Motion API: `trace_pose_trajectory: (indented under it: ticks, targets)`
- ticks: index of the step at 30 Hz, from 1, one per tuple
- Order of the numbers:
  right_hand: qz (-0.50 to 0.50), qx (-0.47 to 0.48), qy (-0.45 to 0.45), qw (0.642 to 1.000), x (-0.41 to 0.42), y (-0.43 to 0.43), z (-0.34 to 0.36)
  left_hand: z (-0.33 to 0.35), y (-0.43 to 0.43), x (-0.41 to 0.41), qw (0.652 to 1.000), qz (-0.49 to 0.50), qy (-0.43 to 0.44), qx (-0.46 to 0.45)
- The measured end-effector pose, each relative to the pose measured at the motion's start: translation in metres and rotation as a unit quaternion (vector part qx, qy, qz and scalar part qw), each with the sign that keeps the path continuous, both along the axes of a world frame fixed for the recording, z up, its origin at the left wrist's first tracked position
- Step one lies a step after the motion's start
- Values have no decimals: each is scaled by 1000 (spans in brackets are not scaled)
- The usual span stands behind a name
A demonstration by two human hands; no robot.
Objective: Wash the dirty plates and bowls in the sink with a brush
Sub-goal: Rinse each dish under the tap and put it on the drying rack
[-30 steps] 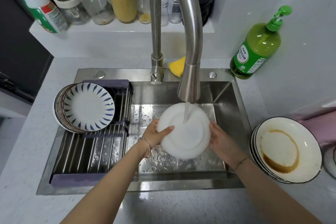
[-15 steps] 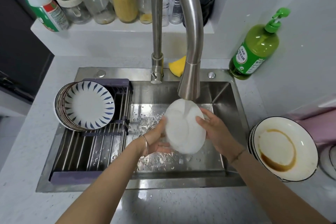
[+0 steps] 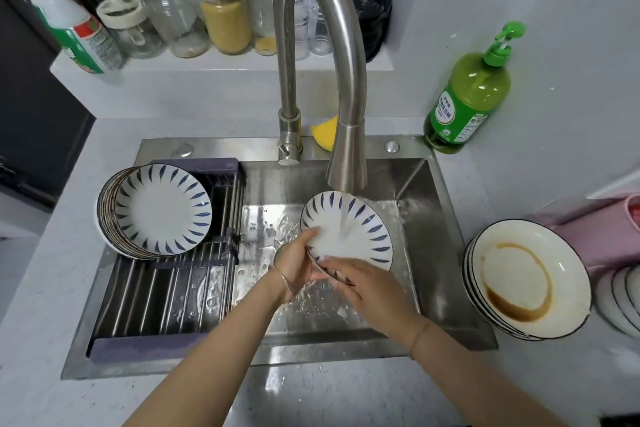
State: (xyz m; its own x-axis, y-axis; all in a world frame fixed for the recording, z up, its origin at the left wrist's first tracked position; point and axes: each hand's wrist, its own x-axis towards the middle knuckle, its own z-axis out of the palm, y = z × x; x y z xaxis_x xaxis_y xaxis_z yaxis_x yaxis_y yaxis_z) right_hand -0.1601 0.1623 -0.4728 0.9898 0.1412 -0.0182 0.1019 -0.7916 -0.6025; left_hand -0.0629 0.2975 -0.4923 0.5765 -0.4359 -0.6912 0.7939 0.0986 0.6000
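A white plate with blue leaf marks (image 3: 360,229) tilts face up under the running faucet (image 3: 346,163) in the steel sink (image 3: 433,218). My left hand (image 3: 294,260) grips its near-left rim, thumb lying on the inner face. My right hand (image 3: 367,284) holds the near rim just beside it. Water streams onto the plate's middle. A stack of dirty plates (image 3: 530,281) with a brown sauce ring sits on the counter to the right. Washed plates (image 3: 156,211) lean on the drying rack (image 3: 166,298) at the left. No brush shows in either hand.
A green soap pump bottle (image 3: 467,97) stands at the back right. A yellow sponge (image 3: 325,132) lies behind the faucet. Jars and a spray bottle (image 3: 72,31) line the ledge. More white dishes (image 3: 620,302) and a pink object sit at the far right.
The plate has been flipped from its white underside to its patterned face. Both hands shifted from the plate's sides to its near rim.
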Motion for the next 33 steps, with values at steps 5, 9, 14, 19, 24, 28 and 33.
trace_pose_trajectory:
  ticks: [5, 9, 14, 19, 24, 28, 33]
  targets:
    - [-196, 65, -31, 978, 13, -41, -15, 1, 12, -2, 998, -13, -62, 25]
    - [-286, 345, 163, 879, 22, -61, -3, -1, 17, -2, 998, -11, -52, 24]
    - [-315, 365, 128, 867, 23, -57, 4, -12, 13, -10, 999, 25, -16, 15]
    - [-348, 358, 126, 857, 21, -51, 2, -26, 5, -21, 996, 33, 20, 86]
    - [-403, 365, 198, 816, 4, -49, -18, -15, 3, -14, 978, -42, -75, 192]
    - [-401, 396, 209, 799, -3, -37, -25, 4, 10, -9, 941, -73, -227, 242]
    - [-324, 354, 144, 865, 1, -36, -16, 7, 15, -8, 971, 38, -157, 177]
